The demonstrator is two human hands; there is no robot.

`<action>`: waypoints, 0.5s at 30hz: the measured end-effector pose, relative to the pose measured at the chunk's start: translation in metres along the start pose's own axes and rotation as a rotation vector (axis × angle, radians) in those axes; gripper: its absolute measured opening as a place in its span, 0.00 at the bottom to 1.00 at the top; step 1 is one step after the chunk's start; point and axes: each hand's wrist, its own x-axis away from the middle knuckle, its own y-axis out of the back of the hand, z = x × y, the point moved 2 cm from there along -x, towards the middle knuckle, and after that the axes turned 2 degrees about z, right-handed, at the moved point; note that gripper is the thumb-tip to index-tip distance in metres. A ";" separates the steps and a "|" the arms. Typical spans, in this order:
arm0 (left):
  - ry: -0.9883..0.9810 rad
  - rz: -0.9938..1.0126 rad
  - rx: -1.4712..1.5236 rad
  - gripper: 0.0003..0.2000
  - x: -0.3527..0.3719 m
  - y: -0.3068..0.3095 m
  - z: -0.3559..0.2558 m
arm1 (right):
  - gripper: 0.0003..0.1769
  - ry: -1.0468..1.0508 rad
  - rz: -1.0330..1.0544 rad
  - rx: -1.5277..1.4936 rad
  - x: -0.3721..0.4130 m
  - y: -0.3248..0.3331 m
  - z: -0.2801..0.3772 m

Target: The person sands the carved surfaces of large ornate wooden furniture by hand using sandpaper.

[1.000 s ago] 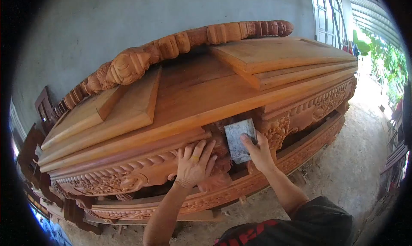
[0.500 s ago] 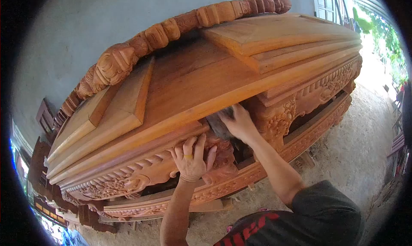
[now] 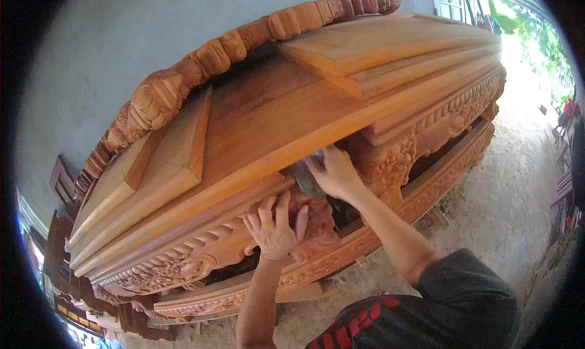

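A large carved wooden cabinet-like piece (image 3: 262, 139) fills the middle of the head view, its smooth top board jutting over a carved front. My left hand (image 3: 274, 230) lies against the moulding under that board, fingers apart and a yellow ring on one. To its right, my right hand (image 3: 334, 173) is closed on a dark grey pad (image 3: 306, 181), pressing it against the wood in a recess below the edge of the board. My fingertips and part of the pad are hidden there. A reddish carved block (image 3: 318, 218) shows between the hands.
A long carved, turned wooden piece (image 3: 219, 55) lies along the back of the top, by a grey wall (image 3: 152, 26). Stepped panels (image 3: 335, 53) rise at both ends. Dusty floor (image 3: 463, 197) runs along the right, with clutter at the far edge.
The view has shifted slightly. My right hand and the dark grey pad have moved a little within the recess; my left hand stays at the moulding.
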 end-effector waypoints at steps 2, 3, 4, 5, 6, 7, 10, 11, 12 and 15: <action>0.022 0.031 0.012 0.21 0.002 0.000 0.000 | 0.19 -0.023 -0.011 -0.053 0.027 0.015 0.011; 0.025 0.030 0.010 0.21 0.001 -0.001 0.001 | 0.18 -0.056 -0.019 -0.111 0.032 0.017 0.012; 0.020 0.021 0.006 0.21 0.001 -0.002 0.002 | 0.18 -0.060 -0.015 -0.113 0.021 0.006 0.004; 0.013 0.016 0.005 0.21 0.002 -0.001 0.001 | 0.18 -0.009 -0.011 0.022 -0.002 -0.013 -0.010; 0.012 0.027 0.008 0.21 0.002 -0.002 0.001 | 0.18 0.041 -0.006 0.156 -0.022 -0.029 -0.020; 0.010 0.023 0.020 0.21 0.002 -0.003 0.001 | 0.18 0.037 0.031 0.100 -0.043 -0.037 -0.023; 0.009 0.018 0.016 0.22 0.003 -0.001 0.000 | 0.20 -0.087 0.098 -0.270 -0.060 -0.050 -0.037; 0.011 0.023 0.005 0.22 0.003 -0.001 0.000 | 0.21 -0.130 0.106 -0.413 -0.055 -0.045 -0.035; 0.008 0.015 -0.007 0.22 0.005 -0.001 0.001 | 0.22 -0.175 0.108 -0.555 -0.049 -0.040 -0.033; -0.004 -0.017 -0.008 0.23 0.005 -0.001 0.001 | 0.24 -0.051 0.058 -0.351 -0.013 -0.009 0.000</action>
